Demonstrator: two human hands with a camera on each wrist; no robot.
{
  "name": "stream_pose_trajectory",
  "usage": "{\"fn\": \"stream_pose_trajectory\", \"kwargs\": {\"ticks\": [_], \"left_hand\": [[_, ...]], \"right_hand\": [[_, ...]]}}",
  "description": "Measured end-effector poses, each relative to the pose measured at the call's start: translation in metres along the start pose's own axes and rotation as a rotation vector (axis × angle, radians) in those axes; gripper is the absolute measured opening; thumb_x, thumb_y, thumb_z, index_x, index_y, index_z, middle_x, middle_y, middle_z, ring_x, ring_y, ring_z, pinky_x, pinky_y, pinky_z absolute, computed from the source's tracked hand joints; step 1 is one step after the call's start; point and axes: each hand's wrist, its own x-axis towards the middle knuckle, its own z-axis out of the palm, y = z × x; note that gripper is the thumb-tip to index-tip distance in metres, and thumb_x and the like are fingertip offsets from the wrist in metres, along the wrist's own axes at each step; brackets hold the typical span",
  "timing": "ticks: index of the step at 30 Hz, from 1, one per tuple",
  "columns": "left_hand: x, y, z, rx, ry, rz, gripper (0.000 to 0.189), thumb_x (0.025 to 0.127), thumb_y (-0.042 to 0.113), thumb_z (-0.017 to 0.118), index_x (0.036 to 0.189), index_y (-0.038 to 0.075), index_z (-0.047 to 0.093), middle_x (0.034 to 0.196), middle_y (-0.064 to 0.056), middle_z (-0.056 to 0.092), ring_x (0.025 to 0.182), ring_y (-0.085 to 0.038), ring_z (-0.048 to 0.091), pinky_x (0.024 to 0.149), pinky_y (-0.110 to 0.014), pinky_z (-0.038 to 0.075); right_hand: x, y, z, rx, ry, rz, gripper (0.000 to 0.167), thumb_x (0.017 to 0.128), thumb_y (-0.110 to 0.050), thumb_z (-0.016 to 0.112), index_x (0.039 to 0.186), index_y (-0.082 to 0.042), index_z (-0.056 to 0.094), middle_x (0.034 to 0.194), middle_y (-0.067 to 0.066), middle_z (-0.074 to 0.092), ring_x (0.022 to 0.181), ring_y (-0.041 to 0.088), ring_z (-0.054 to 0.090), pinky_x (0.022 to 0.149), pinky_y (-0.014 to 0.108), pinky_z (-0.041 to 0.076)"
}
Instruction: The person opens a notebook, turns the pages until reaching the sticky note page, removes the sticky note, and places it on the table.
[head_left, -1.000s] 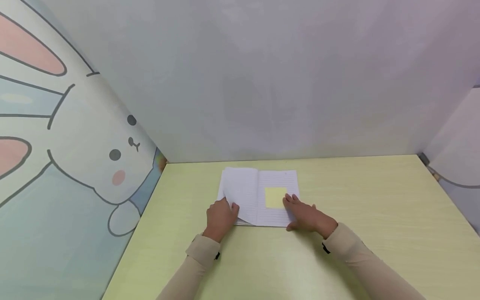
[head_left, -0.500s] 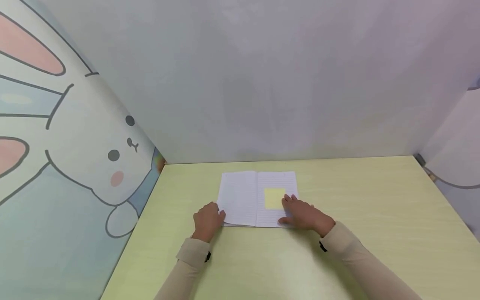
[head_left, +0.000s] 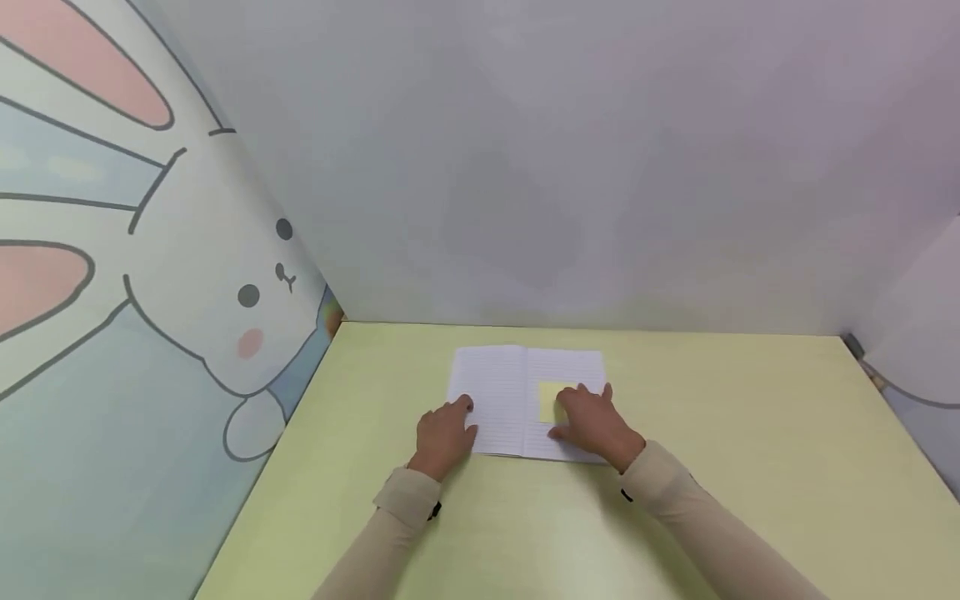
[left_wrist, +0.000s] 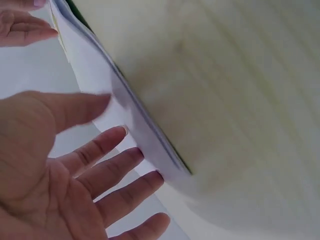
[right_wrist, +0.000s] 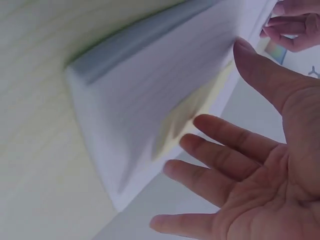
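An open lined notebook (head_left: 495,392) lies on the table, its pages spread to both sides of the middle fold. On the right page is a yellow sticky note (head_left: 549,402). My left hand (head_left: 444,435) rests at the near left corner of the left page; in the left wrist view its fingers (left_wrist: 111,172) are extended and touch the paper near the edge. My right hand (head_left: 596,425) is over the right page, covering part of the sticky note. Its fingers (right_wrist: 225,155) are spread and extended in the right wrist view, fingertips at the note.
The pale yellow-green table (head_left: 750,433) reaches a grey wall (head_left: 570,183) behind the notebook. A wall with a cartoon rabbit (head_left: 217,275) borders the left side. A small dark object (head_left: 852,344) sits at the far right corner.
The left page, turned over by my left hand, now lies flatter. My left hand has shifted from the page's outer edge onto the page. My right hand has moved left, further over the sticky note.
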Motion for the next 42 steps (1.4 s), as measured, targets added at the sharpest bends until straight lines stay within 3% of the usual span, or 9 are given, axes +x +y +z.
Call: {"fn": "stream_pose_trajectory", "kwargs": {"ticks": [4,11,13,17,23,28,35,38,42], "left_hand": [[0.001,0.012,0.007,-0.056,-0.021,-0.002,0.046,0.084,0.041,0.079,0.118,0.015,0.061,0.104,-0.011,0.075,0.069,-0.02,0.059,0.075,-0.044,0.051],[0.002,0.029,0.011,-0.104,-0.031,0.018,0.05,0.083,0.043,0.08,0.118,0.016,0.057,0.091,-0.008,0.067,0.061,-0.018,0.048,0.057,-0.035,0.042],[0.003,0.031,0.01,-0.11,-0.024,0.022,0.049,0.083,0.042,0.08,0.117,0.015,0.056,0.088,-0.007,0.065,0.061,-0.018,0.048,0.057,-0.035,0.041],[0.003,0.034,0.008,-0.095,-0.016,0.028,0.049,0.083,0.042,0.08,0.117,0.015,0.056,0.084,-0.006,0.063,0.061,-0.017,0.047,0.057,-0.035,0.041],[0.002,0.035,0.009,-0.031,0.014,0.034,0.049,0.082,0.043,0.08,0.115,0.014,0.058,0.071,-0.004,0.061,0.054,-0.014,0.039,0.054,-0.033,0.039],[0.003,0.036,0.01,-0.03,-0.005,0.022,0.049,0.083,0.044,0.08,0.115,0.015,0.057,0.078,-0.006,0.065,0.06,-0.018,0.048,0.066,-0.039,0.047],[0.002,0.039,0.011,-0.055,-0.019,0.019,0.05,0.084,0.042,0.079,0.117,0.013,0.056,0.094,-0.008,0.068,0.073,-0.023,0.061,0.072,-0.045,0.05],[0.0,0.04,0.008,-0.062,0.002,0.03,0.049,0.083,0.04,0.08,0.116,0.012,0.056,0.089,-0.009,0.065,0.07,-0.024,0.059,0.069,-0.045,0.049],[-0.001,0.039,0.008,-0.059,-0.005,0.024,0.049,0.083,0.04,0.08,0.116,0.012,0.056,0.088,-0.009,0.063,0.067,-0.024,0.058,0.066,-0.044,0.049]], "right_hand": [[0.001,0.008,0.002,-0.006,0.01,-0.016,0.046,0.085,-0.031,0.081,0.114,-0.001,0.064,0.13,0.02,0.066,0.133,0.043,0.055,0.102,0.081,0.031],[-0.002,0.022,-0.003,-0.018,0.102,-0.026,0.02,0.088,-0.009,0.072,0.083,-0.008,0.053,0.094,0.015,0.068,0.13,0.044,0.058,0.099,0.081,0.034],[-0.002,0.026,-0.005,-0.021,0.13,-0.024,0.019,0.088,-0.005,0.067,0.08,-0.009,0.051,0.088,0.013,0.066,0.13,0.044,0.058,0.099,0.081,0.035],[0.0,0.032,-0.007,-0.022,0.181,-0.007,0.016,0.089,-0.004,0.067,0.08,-0.009,0.054,0.092,0.015,0.069,0.129,0.043,0.059,0.099,0.08,0.035],[-0.002,0.042,-0.016,-0.003,0.271,0.01,0.009,0.089,-0.004,0.068,0.084,-0.006,0.06,0.121,0.023,0.071,0.128,0.044,0.059,0.101,0.081,0.033],[-0.009,0.06,-0.027,0.051,0.329,0.055,0.009,0.092,-0.005,0.064,0.085,-0.004,0.059,0.133,0.025,0.064,0.13,0.046,0.057,0.102,0.083,0.027],[-0.027,0.092,-0.044,0.177,0.578,0.093,0.006,0.093,-0.002,0.058,0.091,0.001,0.055,0.139,0.029,0.058,0.126,0.052,0.055,0.109,0.08,0.022],[-0.038,0.104,-0.054,0.168,0.65,0.099,0.005,0.091,0.001,0.058,0.092,0.002,0.053,0.138,0.031,0.058,0.118,0.054,0.059,0.11,0.078,0.022],[-0.054,0.117,-0.057,0.074,0.633,0.095,0.008,0.087,0.004,0.059,0.089,0.001,0.052,0.137,0.033,0.057,0.111,0.053,0.063,0.11,0.078,0.021]]}}
